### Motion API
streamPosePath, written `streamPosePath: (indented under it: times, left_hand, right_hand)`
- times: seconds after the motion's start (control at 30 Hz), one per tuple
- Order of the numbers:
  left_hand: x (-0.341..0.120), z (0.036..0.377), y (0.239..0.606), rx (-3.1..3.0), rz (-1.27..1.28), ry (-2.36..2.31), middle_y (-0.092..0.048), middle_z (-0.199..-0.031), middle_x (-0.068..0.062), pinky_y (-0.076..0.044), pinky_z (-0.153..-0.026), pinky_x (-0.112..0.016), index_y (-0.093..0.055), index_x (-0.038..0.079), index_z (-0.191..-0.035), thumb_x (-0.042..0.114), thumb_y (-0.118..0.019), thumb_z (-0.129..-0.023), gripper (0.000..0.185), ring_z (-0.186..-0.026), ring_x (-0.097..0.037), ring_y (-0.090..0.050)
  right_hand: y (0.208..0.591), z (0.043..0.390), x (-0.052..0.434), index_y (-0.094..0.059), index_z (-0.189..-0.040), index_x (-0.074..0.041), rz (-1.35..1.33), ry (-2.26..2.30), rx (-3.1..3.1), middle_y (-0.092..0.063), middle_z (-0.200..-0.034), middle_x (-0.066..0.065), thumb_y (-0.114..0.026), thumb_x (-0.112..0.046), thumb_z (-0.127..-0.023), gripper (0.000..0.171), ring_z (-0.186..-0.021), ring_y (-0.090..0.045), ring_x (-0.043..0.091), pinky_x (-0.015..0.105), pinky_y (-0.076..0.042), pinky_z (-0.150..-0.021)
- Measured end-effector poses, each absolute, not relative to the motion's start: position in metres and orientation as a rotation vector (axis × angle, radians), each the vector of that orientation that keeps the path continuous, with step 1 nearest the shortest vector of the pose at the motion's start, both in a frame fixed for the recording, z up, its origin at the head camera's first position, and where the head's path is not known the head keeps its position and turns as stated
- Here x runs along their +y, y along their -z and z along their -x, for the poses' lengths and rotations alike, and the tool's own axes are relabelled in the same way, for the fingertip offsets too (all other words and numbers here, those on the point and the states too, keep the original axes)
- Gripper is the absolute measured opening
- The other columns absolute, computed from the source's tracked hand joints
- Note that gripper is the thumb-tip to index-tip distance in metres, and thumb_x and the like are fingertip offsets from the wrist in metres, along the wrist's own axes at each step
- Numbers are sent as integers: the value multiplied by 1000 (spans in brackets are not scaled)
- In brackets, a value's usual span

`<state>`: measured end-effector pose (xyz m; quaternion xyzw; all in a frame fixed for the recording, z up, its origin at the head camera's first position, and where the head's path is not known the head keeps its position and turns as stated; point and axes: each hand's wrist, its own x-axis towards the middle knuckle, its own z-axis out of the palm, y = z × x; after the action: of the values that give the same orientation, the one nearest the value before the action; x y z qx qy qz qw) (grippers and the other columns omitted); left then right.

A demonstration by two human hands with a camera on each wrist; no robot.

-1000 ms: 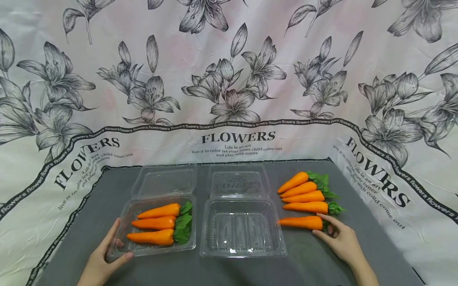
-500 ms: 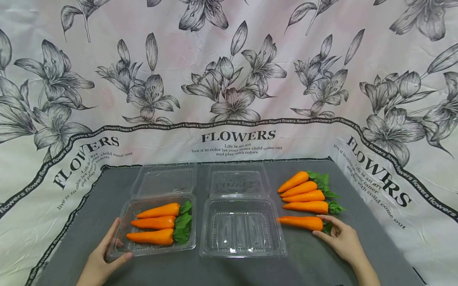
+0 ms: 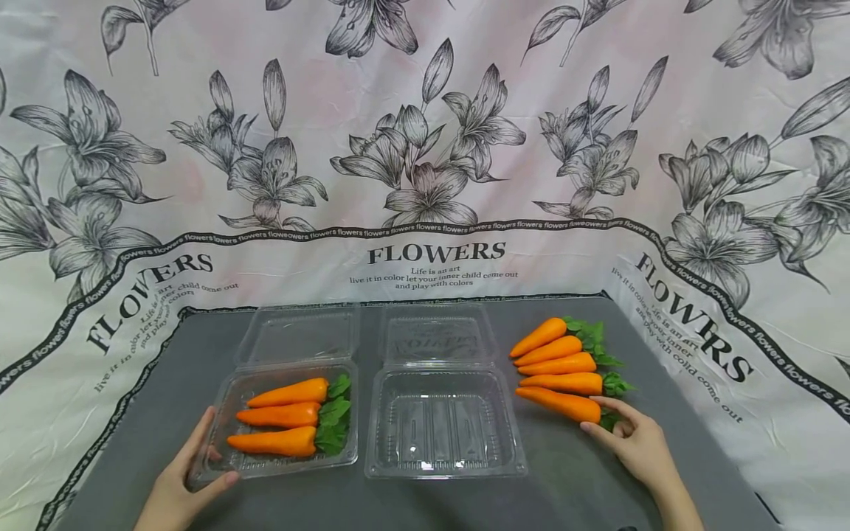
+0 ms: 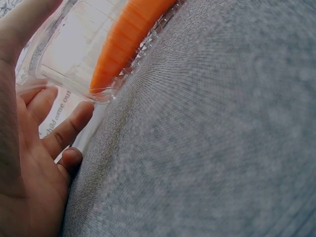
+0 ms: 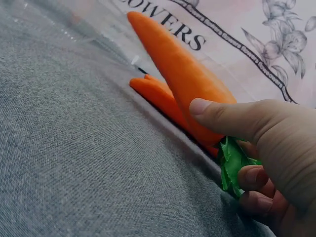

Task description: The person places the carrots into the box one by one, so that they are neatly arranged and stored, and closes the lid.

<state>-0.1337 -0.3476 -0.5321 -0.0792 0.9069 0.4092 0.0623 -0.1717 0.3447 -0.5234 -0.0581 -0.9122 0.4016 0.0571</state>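
Observation:
My right hand point(image 3: 600, 420) pinches the thick end of an orange carrot point(image 3: 558, 404) by its green leaves. In the right wrist view my thumb lies on the carrot point(image 5: 182, 74), and the fingers of the hand point(image 5: 224, 148) curl round the leaves. The carrot's tip points left, towards several more carrots point(image 3: 554, 354) lying just behind it. My left hand point(image 3: 209, 450) holds the near left corner of a clear plastic clamshell box point(image 3: 299, 466). The box holds three carrots point(image 3: 285, 417). The left wrist view shows my hand point(image 4: 39, 84) at the box point(image 4: 74, 44), thumb above and fingers below.
A second clear clamshell box point(image 3: 443, 422) stands empty between my hands. Both lids point(image 3: 302, 335) lie open at the back. Everything rests on a grey cloth table point(image 3: 584, 487), walled on three sides by a flower-printed sheet point(image 3: 432, 147).
The nearest carrot, which lay level on the cloth, now slants with its tip swung back towards the other carrots. My left hand has stayed on the box's corner.

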Motion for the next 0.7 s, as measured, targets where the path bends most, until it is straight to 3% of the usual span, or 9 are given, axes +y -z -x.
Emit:
streamPosePath:
  times: [0.13,0.23,0.37,0.53,0.7]
  left_hand:
    - [-349,134,530,2749,240,-1216,-65,-119,-11,-50,-92,-55,3,35,-171,46,-78,-97,111,-97,-6,-54]
    - [-348,133,530,2753,241,-1215,-65,-118,-10,-50,-92,-55,3,35,-171,46,-78,-96,111,-97,-7,-55]
    - [-348,133,529,2720,257,-1223,-65,-118,-10,-48,-94,-56,5,36,-171,46,-78,-96,112,-99,-7,-54]
    - [-350,133,529,2671,274,-1241,-64,-117,-9,-47,-95,-54,7,34,-171,45,-77,-97,112,-99,-8,-53]
    - [-350,135,531,2702,265,-1238,-63,-117,-8,-44,-83,-41,5,35,-171,45,-76,-98,109,-95,-9,-52]
  right_hand:
    - [520,172,342,-67,-140,-11,259,-1235,-2738,-40,-54,-6,-85,-41,-92,59,-45,-35,9,30,-35,-45]
    - [515,169,340,-67,-140,-11,333,-1245,-2683,-57,-69,-13,-85,-43,-91,61,-46,-39,11,31,-36,-45]
    - [507,164,335,-68,-139,-11,394,-1256,-2621,-66,-88,-16,-86,-44,-90,62,-46,-41,13,32,-36,-44]
    - [495,164,319,-69,-138,-10,338,-1214,-2612,-61,-74,-4,-86,-41,-91,59,-45,-38,11,31,-34,-43]
    - [482,172,292,-73,-131,-9,139,-1121,-2583,-47,-56,-3,-88,-31,-90,49,-44,-35,9,28,-34,-44]
